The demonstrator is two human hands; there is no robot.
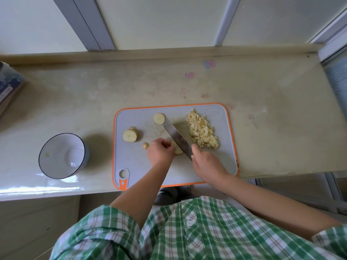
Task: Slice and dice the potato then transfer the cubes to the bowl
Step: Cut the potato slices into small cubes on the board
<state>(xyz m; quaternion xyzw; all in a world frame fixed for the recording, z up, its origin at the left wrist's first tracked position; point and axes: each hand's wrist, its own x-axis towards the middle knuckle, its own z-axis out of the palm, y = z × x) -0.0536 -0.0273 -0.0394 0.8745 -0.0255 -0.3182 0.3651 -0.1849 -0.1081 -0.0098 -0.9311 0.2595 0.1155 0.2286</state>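
Observation:
On the grey cutting board (135, 166) with an orange rim, my left hand (161, 151) holds down a potato slice (177, 149) with curled fingers. My right hand (206, 161) grips the handle of a knife (177, 138); its blade lies across the slice, tip pointing to the upper left. A pile of potato cubes (202, 131) lies to the right of the blade. A round slice (159, 118), a stack of slices (130, 135) and a small end piece (145, 145) lie on the board's left half. The white bowl (62, 156) stands left of the board.
The board sits on a pale countertop (262, 128) whose front edge runs just below it. A printed box (9, 89) lies at the far left edge. A wall and window frames rise behind the counter.

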